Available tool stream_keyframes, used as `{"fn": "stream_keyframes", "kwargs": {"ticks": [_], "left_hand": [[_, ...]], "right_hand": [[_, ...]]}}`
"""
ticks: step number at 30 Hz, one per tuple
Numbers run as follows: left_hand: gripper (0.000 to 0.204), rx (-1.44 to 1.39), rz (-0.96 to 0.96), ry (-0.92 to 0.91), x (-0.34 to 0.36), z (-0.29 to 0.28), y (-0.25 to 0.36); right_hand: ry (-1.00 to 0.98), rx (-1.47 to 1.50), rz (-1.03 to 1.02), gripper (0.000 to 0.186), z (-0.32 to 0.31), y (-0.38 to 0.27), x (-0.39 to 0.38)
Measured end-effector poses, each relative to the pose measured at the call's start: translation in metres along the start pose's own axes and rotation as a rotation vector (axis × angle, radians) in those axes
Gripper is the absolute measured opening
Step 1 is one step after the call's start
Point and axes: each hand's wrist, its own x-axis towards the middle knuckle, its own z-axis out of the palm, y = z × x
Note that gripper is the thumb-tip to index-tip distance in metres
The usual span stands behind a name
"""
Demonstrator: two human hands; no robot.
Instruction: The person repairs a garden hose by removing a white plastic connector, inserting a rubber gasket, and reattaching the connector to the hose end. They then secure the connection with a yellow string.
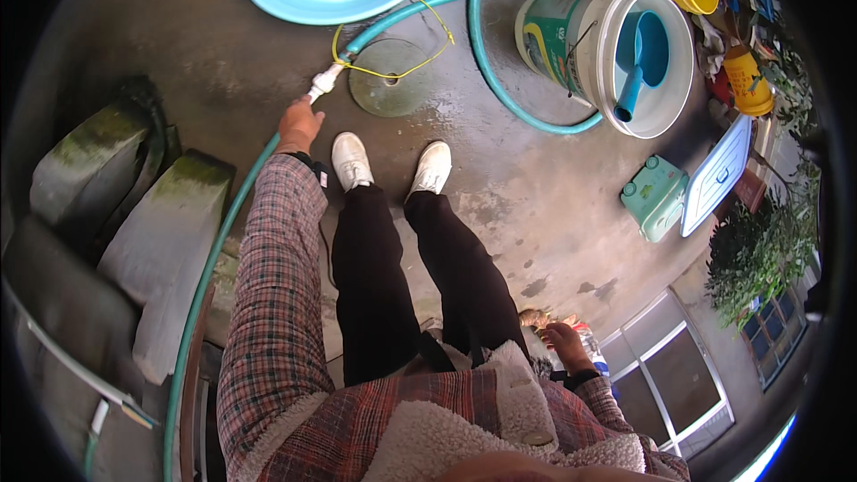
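Within the left fingers [303,112], which are gripping it, is one smooth green hose [215,252]; just ahead, one white plastic joint [325,81]. The right fingers [555,336] hang loosely uncurled.

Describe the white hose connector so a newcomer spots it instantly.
Start at the light-blue basin, top of picture. Below it, the left hand holds the white hose connector. Its whiteness sets it apart from the green hose and yellow cord.

Damp grey floor [553,187], plain wall [719,339] — white-framed panes [683,379]
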Motion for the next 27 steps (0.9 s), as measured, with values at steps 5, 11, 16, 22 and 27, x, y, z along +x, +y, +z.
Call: {"fn": "stream_keyframes", "kwargs": {"ticks": [5,11,16,22,27], "left_hand": [[0.068,0.096,-0.052,0.004,0.068,0.036,0.005],[0.058,0.145,-0.123,-0.053,0.094,0.056,0.018],[0.050,0.124,0.072,-0.010,0.039,0.031,0.034],[0.055,-0.003,0.159,-0.019,-0.086,-0.032,0.078],[0.055,-0.115,0.144,-0.039,-0.154,-0.082,0.122]], "right_hand": [[-0.008,0.128,0.078,0.030,0.011,-0.024,0.026],[-0.047,0.153,0.016,0.025,0.015,-0.044,0.052],[-0.049,0.059,-0.118,0.029,0.013,-0.067,0.069],[-0.052,0.110,-0.226,0.027,0.027,-0.127,0.062],[-0.031,-0.148,-0.651,0.026,0.066,-0.233,0.039]]}}
